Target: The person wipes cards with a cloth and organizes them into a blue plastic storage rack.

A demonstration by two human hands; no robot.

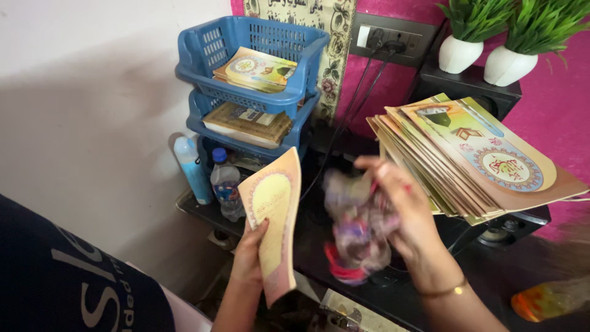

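Left hand (249, 255) round booklet's (274, 215) lower edge — (upright) — right hand (402, 212) apart.

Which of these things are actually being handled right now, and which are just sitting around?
In hand:
- left hand holds a thin booklet
- right hand grips a crumpled cloth

Lying about:
- stack of booklets
- blue tiered baskets
- water bottle
- two potted plants

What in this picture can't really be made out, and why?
All in the head view:
- The cloth in the right hand: motion blur smears it, so its pattern and shape are unclear.
- The bottom basket of the blue rack: the booklet in the left hand and the water bottle cover it.
- The orange thing: blurred, cut by the right edge.
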